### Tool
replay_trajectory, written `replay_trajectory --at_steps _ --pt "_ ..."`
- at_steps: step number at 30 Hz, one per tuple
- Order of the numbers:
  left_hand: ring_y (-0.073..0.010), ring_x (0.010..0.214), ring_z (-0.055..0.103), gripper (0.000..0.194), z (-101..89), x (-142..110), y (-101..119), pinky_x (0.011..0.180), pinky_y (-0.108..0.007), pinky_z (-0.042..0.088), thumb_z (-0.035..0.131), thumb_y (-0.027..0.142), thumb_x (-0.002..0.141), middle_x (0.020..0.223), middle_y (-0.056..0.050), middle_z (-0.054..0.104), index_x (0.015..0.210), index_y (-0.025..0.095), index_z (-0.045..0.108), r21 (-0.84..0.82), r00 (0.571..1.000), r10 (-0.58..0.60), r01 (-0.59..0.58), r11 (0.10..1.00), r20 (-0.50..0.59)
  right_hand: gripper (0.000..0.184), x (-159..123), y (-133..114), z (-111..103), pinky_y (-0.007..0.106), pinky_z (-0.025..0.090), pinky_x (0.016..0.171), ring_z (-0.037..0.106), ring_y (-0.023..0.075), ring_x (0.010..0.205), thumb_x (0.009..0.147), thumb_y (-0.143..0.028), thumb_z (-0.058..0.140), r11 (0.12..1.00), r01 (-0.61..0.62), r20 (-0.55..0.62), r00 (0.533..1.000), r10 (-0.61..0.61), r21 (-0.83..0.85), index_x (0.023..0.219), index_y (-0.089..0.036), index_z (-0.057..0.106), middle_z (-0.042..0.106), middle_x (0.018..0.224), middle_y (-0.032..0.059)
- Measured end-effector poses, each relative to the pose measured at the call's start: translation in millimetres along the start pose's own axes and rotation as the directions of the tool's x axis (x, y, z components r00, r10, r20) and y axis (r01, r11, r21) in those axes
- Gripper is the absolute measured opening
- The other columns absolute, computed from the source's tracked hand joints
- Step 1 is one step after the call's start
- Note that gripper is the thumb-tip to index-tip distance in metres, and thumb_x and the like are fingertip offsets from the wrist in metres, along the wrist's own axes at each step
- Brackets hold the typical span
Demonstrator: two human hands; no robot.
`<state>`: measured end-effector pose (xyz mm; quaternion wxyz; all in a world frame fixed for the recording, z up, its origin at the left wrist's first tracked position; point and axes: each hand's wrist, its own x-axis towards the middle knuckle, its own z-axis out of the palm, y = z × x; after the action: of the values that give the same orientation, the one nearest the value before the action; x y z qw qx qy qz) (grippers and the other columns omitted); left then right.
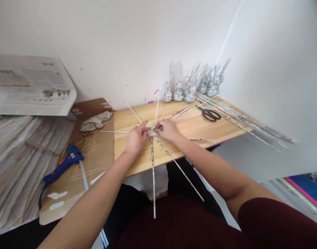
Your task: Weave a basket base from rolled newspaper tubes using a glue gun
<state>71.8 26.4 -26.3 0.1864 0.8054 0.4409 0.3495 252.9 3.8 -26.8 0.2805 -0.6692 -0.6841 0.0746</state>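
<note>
Rolled newspaper tubes spread like spokes from a small woven centre (152, 133) lying on the wooden board. My left hand (137, 137) is at the left side of this centre, its fingertips pressed onto it and one finger reaching up over it. Across from it, my right hand (169, 129) pinches at the right edge of the weave with thumb and finger; a small dark spot shows at the fingertips. One paper tube (153, 176) points toward me past the board's front edge, and another paper tube (179, 167) slants to the right. Parts of the spokes are hidden under both hands.
Black scissors (211, 114) and several loose paper tubes (241, 119) lie on the right of the board (137, 162). Small woven paper figures (178, 91) stand against the wall. To the left are a blue glue gun (63, 164), gloves (96, 121) and stacked newspapers (26, 166).
</note>
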Motion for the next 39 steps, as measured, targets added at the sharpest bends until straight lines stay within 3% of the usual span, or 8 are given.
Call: replay_trajectory --at_steps 7,12,16,23,27,30,34,39 --pt "-0.0193 0.089 0.062 0.054 6.4 -3 5 0.082 -0.027 0.051 0.042 0.006 0.09 0.082 -0.005 0.066 0.141 0.02 0.052 0.305 0.928 0.269 -0.343 0.889 0.259 0.011 0 1 -1 0.039 0.04 0.086 0.056 0.0283 0.1 0.081 -0.026 0.064 0.999 0.013 0.009 1.0 -0.013 -0.037 0.084 -0.021 0.073 0.072 0.094 0.0073" --pt "-0.0217 0.092 0.057 0.055 -11.0 5 17 0.082 -0.027 0.048 0.041 0.007 0.089 0.08 -0.005 0.06 0.142 0.019 0.047 0.334 0.83 0.315 -0.491 0.805 0.461 0.014 1 3 3 0.04 0.04 0.086 0.054 0.0293 0.1 0.079 -0.025 0.063 0.999 0.006 0.008 1.0 -0.006 -0.034 0.089 -0.02 0.073 0.071 0.095 0.008" --pt "-0.0229 0.093 0.057 0.059 -11.1 11 18 0.082 -0.027 0.047 0.043 0.005 0.086 0.077 -0.005 0.06 0.144 0.018 0.043 0.299 0.792 0.327 -0.524 0.797 0.516 0.015 1 4 3 0.039 0.039 0.088 0.053 0.0286 0.101 0.08 -0.026 0.062 0.999 0.002 0.01 1.0 -0.002 -0.038 0.089 -0.021 0.073 0.07 0.095 0.0078" --pt "-0.0225 0.095 0.064 0.052 -8.9 16 -2 0.086 -0.031 0.051 0.049 0.011 0.087 0.09 -0.006 0.072 0.138 0.02 0.055 0.167 0.876 0.26 -0.351 0.921 0.407 0.013 -1 1 0 0.038 0.039 0.088 0.055 0.0274 0.101 0.081 -0.026 0.064 1.0 -0.01 0.013 1.0 0.01 -0.029 0.087 -0.02 0.074 0.071 0.096 0.0067" --pt "-0.0217 0.107 0.066 0.047 -28.7 15 -8 0.098 -0.035 0.049 0.054 0.016 0.089 0.103 -0.007 0.077 0.136 0.018 0.056 0.021 0.99 0.073 -0.076 0.997 0.123 0.011 0 2 2 0.038 0.039 0.089 0.056 0.0265 0.099 0.081 -0.025 0.065 1.0 0.009 -0.007 1.0 -0.009 0.013 0.083 -0.023 0.076 0.073 0.094 0.0043" --pt "-0.0219 0.108 0.067 0.044 -35.1 11 -6 0.1 -0.035 0.048 0.057 0.017 0.088 0.103 -0.007 0.077 0.132 0.017 0.06 -0.056 0.999 -0.045 0.045 0.997 -0.001 0.011 0 3 4 0.038 0.039 0.089 0.056 0.0261 0.098 0.08 -0.023 0.065 1.0 0.01 -0.015 1.0 -0.01 0.022 0.081 -0.023 0.076 0.073 0.093 0.0035" --pt "-0.0207 0.099 0.068 0.04 -17.5 4 -2 0.093 -0.032 0.051 0.056 0.014 0.089 0.1 -0.007 0.076 0.128 0.019 0.064 0.057 0.995 0.099 -0.099 0.993 -0.009 0.012 0 3 3 0.039 0.04 0.089 0.056 0.0268 0.099 0.081 -0.025 0.065 1.0 0.018 -0.012 1.0 -0.018 0.012 0.083 -0.023 0.076 0.073 0.094 0.0046" --pt "-0.0205 0.092 0.064 0.046 -1.6 3 -1 0.082 -0.027 0.05 0.049 0.007 0.089 0.086 -0.007 0.07 0.131 0.02 0.062 0.195 0.905 0.314 -0.377 0.906 0.287 0.011 0 3 3 0.039 0.04 0.088 0.055 0.0274 0.1 0.08 -0.025 0.066 1.0 0.015 -0.018 1.0 -0.015 -0.007 0.085 -0.021 0.075 0.072 0.094 0.0065"
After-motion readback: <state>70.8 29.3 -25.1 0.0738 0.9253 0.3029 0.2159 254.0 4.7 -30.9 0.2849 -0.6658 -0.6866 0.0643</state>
